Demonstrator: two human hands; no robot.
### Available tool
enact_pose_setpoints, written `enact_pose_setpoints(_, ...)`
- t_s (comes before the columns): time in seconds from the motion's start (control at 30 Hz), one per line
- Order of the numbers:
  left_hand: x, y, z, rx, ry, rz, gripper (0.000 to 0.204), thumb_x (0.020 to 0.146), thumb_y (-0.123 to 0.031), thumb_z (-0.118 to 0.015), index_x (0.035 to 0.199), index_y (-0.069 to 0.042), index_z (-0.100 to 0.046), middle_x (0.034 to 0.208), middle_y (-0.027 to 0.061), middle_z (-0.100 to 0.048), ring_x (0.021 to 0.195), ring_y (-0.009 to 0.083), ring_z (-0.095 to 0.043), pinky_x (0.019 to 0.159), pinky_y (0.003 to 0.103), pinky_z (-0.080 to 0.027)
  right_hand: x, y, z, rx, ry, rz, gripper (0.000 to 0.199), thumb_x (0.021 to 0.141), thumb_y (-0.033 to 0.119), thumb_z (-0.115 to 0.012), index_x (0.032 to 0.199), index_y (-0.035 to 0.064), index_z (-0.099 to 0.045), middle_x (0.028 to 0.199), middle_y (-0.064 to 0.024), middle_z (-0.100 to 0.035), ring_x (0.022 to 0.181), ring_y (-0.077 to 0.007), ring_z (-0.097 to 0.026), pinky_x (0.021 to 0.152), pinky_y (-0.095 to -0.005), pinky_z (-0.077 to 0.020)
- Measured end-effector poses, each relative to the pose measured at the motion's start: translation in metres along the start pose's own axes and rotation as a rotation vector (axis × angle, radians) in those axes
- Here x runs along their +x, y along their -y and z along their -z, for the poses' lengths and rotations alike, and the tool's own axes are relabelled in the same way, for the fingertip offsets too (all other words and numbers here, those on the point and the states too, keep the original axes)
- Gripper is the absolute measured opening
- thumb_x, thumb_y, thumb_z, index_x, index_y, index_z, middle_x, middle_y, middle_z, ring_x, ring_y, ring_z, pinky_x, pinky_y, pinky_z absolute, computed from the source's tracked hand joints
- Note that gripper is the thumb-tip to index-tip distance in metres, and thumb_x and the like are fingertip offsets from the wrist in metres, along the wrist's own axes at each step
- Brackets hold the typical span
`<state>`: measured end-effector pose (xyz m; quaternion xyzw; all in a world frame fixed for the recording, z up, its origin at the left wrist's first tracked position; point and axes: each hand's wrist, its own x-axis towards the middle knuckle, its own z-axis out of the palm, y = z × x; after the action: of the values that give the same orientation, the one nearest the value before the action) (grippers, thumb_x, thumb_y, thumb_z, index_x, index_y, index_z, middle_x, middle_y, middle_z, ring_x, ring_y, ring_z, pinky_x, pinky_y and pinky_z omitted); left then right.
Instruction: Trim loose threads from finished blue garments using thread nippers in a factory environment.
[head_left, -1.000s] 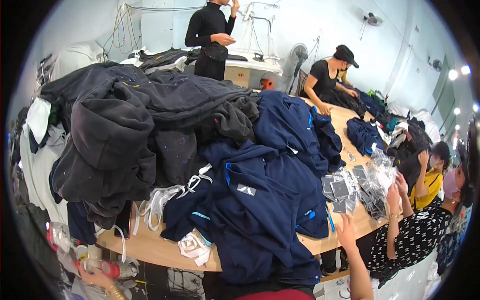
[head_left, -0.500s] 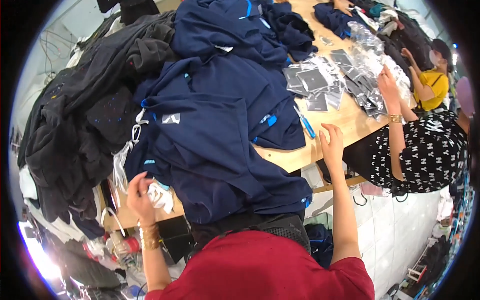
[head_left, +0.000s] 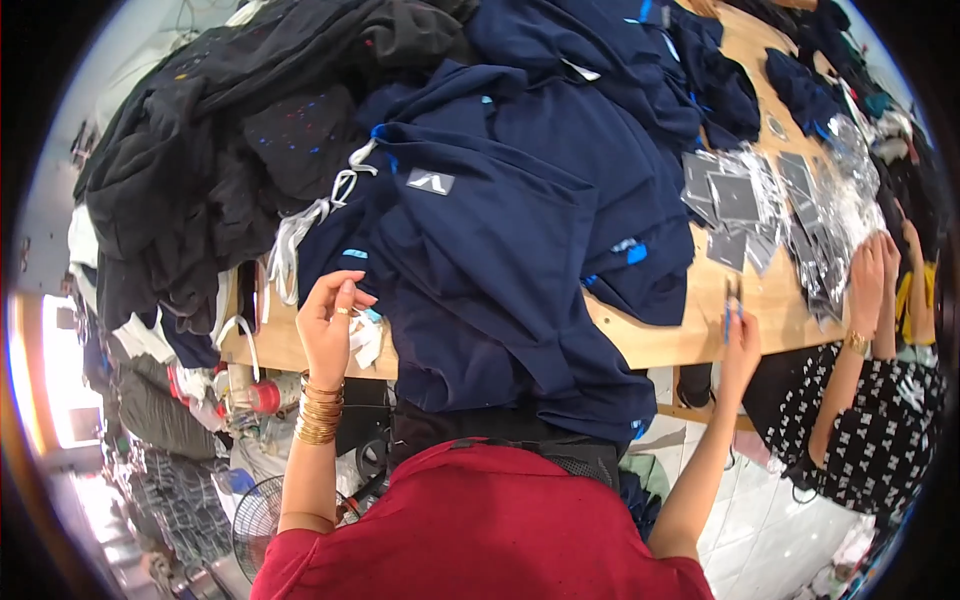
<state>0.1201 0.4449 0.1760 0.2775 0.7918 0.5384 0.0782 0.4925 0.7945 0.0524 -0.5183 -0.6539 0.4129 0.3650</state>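
Note:
My right hand (head_left: 742, 345) is closed around blue-handled thread snips (head_left: 734, 304), with the blades pointing away from me over the bare wood. My left hand (head_left: 328, 325) hovers by the left edge of a navy garment (head_left: 490, 250), fingers loosely bent and apart, with nothing seen in them. That garment lies spread before me, its near part hanging over the table edge toward my lap. It bears a small grey patch (head_left: 430, 181) and bits of light-blue trim. White strips (head_left: 366, 340) lie beside my left hand, partly hidden by it. White drawstrings (head_left: 300, 235) trail farther up.
Black garments (head_left: 200, 180) are heaped at the left, and more navy garments (head_left: 590, 60) lie at the far side. Dark tags in clear plastic (head_left: 735, 198) cover part of the wooden table (head_left: 650, 345) at right. A co-worker's hands (head_left: 868, 285) work beside them. A fan (head_left: 265, 520) stands low at left.
My right hand has taken hold of the blue snips, which lay on the table before. My left hand has shifted slightly beside the garment. The whole view has swung leftward.

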Motion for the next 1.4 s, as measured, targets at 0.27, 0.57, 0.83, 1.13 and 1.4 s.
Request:
enact_pose_setpoints(0.27,0.081,-0.001,-0.021,-0.112,0.082,-0.059,0.02,0.091,-0.014,-0.054,0.106,-0.002,-0.059,0.096,0.0049,-0.064,0.083,0.01,-0.059,0.072,0.022,-0.046,0.009,0.134,-0.071,0.263,0.311,0.048,0.023,0.091,0.021,-0.053,0.108,0.0047,-0.057,0.085,-0.0037,-0.06,0.073,-0.0086,-0.055,0.063,-0.0247,-0.0436)
enact_pose_setpoints(0.57,0.173,0.031,-0.061,-0.16,0.034,0.147,0.028,0.081,-0.02,-0.068,0.101,-0.001,-0.062,0.084,0.003,-0.062,0.07,0.0088,-0.054,0.064,0.022,-0.044,0.035,0.166,-0.198,-0.448,0.407,0.429,0.026,0.075,0.027,-0.07,0.091,0.0077,-0.062,0.069,-0.0148,-0.062,0.068,-0.0294,-0.063,0.062,-0.0357,-0.0467)
enact_pose_setpoints(0.83,0.085,0.01,0.001,0.008,0.156,0.007,0.014,0.084,-0.01,-0.064,0.094,-0.001,-0.061,0.08,-0.0006,-0.058,0.071,0.0048,-0.054,0.062,0.017,-0.042,-0.008,0.171,-0.103,0.076,0.718,-0.082,0.012,0.085,0.013,-0.058,0.079,0.004,-0.063,0.061,0.0041,-0.05,0.048,-0.0018,-0.041,0.044,-0.0182,-0.0299)
enact_pose_setpoints(1.13,0.034,0.037,-0.009,-0.253,0.125,0.009,0.013,0.083,0.0,-0.061,0.096,0.003,-0.061,0.104,0.0062,-0.059,0.088,0.0081,-0.056,0.077,0.02,-0.046,-0.036,0.177,-0.144,0.153,0.432,-0.033,0.024,0.084,0.015,-0.066,0.106,0.0072,-0.065,0.06,0.009,-0.039,0.05,0.0005,-0.034,0.044,-0.0177,-0.0243)
enact_pose_setpoints(1.4,0.028,0.027,-0.022,-0.508,0.124,0.324,0.016,0.089,-0.018,-0.058,0.096,-0.004,-0.063,0.079,-0.006,-0.057,0.069,0.0019,-0.048,0.062,0.018,-0.038,-0.051,0.228,-0.193,0.193,0.679,0.228,0.044,0.075,0.004,-0.068,0.119,0.0068,-0.058,0.062,0.0068,-0.036,0.058,-0.0025,-0.034,0.056,-0.0171,-0.0293)
